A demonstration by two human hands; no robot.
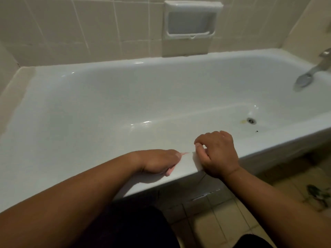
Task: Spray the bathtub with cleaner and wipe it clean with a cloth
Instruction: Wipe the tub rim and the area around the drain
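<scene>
The left hand (157, 162) is pressing a pink cloth (169, 171) onto the bathtub (107, 104) rim, the right hand (217, 154) curling empty beside it; wiping seems underway, needing strokes toward the stained drain (251, 120).

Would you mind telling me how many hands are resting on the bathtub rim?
2: the left hand lies on the near rim of the bathtub over a pink cloth; the right hand rests beside it.

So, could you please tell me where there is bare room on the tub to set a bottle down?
The near rim is bare between the right hand and the faucet end. The tub floor left of the drain is open too. It is crowded only where the left hand presses the pink cloth.
</scene>
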